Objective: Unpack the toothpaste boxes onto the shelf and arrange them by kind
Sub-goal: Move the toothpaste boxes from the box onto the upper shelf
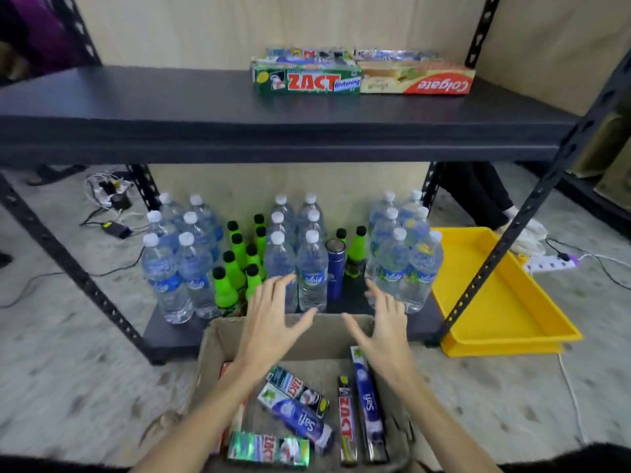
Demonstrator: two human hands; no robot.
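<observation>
A cardboard box (218, 339) on the floor below me holds several toothpaste boxes: blue Salz ones (300, 418), a red Zact box (347, 423) and a green Zact box (269, 448). My left hand (273, 322) and my right hand (382, 329) hover over the box's far edge, both empty with fingers spread. On the dark upper shelf (170, 107) lie a green Zact Whitening box (307, 81) and a Colgate box (416, 84) side by side, with more boxes behind them.
The lower shelf (351, 298) holds several water bottles (312, 264), green bottles (225, 288) and a blue flask (335, 268). A yellow tray (505, 302) sits on the floor at right. Cables and power strips (549, 264) lie around; black shelf posts (512, 233) flank the opening.
</observation>
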